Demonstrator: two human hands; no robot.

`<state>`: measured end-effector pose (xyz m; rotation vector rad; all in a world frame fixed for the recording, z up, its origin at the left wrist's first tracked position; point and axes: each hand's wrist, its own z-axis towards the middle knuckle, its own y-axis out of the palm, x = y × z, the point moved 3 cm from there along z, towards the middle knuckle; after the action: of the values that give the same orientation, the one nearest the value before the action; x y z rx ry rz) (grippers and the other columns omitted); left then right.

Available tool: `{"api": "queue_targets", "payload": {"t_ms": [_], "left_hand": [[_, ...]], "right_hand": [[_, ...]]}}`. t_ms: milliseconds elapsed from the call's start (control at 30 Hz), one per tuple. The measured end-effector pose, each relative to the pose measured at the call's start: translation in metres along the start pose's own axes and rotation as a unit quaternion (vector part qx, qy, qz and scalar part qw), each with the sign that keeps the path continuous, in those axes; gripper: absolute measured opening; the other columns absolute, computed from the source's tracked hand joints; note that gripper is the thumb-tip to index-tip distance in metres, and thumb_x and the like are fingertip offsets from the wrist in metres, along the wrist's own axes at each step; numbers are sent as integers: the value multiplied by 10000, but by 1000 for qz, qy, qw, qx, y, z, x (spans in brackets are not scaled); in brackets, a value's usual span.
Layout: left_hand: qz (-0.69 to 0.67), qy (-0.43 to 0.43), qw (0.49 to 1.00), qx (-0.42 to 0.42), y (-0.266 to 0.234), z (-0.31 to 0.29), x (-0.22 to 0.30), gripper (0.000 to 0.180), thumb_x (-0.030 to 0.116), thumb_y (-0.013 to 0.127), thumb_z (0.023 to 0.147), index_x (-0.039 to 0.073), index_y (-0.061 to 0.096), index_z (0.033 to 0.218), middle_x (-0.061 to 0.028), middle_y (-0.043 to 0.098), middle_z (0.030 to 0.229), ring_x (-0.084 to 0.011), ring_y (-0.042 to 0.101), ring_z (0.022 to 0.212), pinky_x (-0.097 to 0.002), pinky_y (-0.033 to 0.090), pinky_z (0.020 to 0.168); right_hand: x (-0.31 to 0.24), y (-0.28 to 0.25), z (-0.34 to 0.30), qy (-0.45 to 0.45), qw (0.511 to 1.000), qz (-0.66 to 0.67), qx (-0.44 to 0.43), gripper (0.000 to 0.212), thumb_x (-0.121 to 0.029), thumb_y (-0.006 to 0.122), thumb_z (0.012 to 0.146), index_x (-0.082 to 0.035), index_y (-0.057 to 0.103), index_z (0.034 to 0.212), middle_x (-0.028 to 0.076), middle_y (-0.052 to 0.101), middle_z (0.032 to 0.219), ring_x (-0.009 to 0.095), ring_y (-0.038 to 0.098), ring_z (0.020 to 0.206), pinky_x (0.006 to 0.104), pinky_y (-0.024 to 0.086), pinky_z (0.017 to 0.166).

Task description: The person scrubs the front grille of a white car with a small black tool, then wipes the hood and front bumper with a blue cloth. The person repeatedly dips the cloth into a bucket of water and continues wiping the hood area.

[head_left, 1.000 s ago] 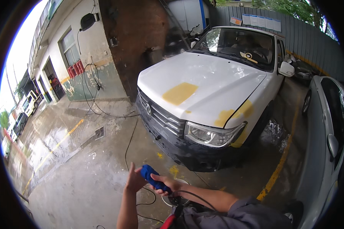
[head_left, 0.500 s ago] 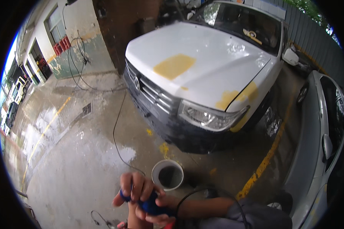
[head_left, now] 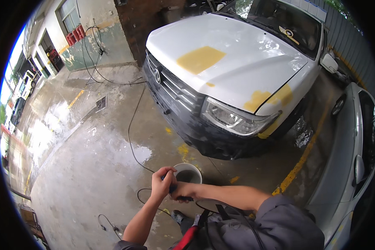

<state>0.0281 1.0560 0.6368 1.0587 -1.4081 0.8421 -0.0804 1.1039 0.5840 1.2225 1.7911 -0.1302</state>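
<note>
Both arms reach forward, and my hands meet at the near left side of a white bucket point(head_left: 200, 171) with dark liquid inside. My left hand point(head_left: 162, 180) has its fingers bent around the upper end of a dark blue object point(head_left: 172, 188). Just right of and below it, my right hand point(head_left: 182, 191) is closed around the same object's lower part, a dark end showing under the fingers. Its kind cannot be made out, as my hands cover most of it. A black cord point(head_left: 143, 194) loops on the ground beside my left forearm.
Beyond the bucket stands a white vehicle point(head_left: 241, 62) with yellow patches on hood and fender. A silver car point(head_left: 341, 137) is parked at the right. A long black cable point(head_left: 130, 137) crosses the wet floor. A floor drain point(head_left: 101, 103) lies left. Red cylinders point(head_left: 75, 35) are by the wall.
My hands have moved up and forward, away from my body, to the bucket's near side, still around the blue object. More of my arms shows, and the surroundings have shifted slightly right.
</note>
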Motion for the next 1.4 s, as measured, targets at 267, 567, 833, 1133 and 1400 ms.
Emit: {"api": "queue_targets", "payload": {"t_ms": [267,567,833,1133,1400], "left_hand": [[253,157,950,98,-47,76,-115,172,55,577,919,8,740,949,-141,697,709,-197,685,627,-330,541,638],[370,114,921,43,-70,115,-52,332,262,679,879,95,695,1166,-237,702,1005,-427,682,958,-462,552,872],[387,-105,913,69,-390,15,-196,434,351,683,928,37,668,1227,-194,738,1066,-346,718,978,-423,557,867],[104,-679,712,149,-652,-444,-305,238,289,671,900,58,703,948,-118,687,722,-261,700,662,-434,534,535],[306,-382,834,255,-749,-166,-240,229,205,594,927,26,700,1021,-70,701,802,-168,654,612,-291,506,533]], "right_hand": [[46,-37,125,-68,852,-270,443,361,-326,678,839,5,664,982,226,733,961,372,728,913,440,573,741],[-14,-21,125,-48,708,-325,625,384,-310,704,832,-52,646,1110,224,724,1017,430,696,991,507,561,838],[146,-92,43,166,711,-206,651,693,-368,835,609,-34,653,1189,247,703,1149,392,679,1103,447,541,958],[320,-72,27,491,684,-119,526,878,-244,949,560,68,609,1307,189,605,1402,258,616,1253,392,490,1058],[40,-160,318,241,782,-225,528,845,-605,836,627,-6,700,1207,235,664,1284,335,655,1193,408,516,1010]]}}
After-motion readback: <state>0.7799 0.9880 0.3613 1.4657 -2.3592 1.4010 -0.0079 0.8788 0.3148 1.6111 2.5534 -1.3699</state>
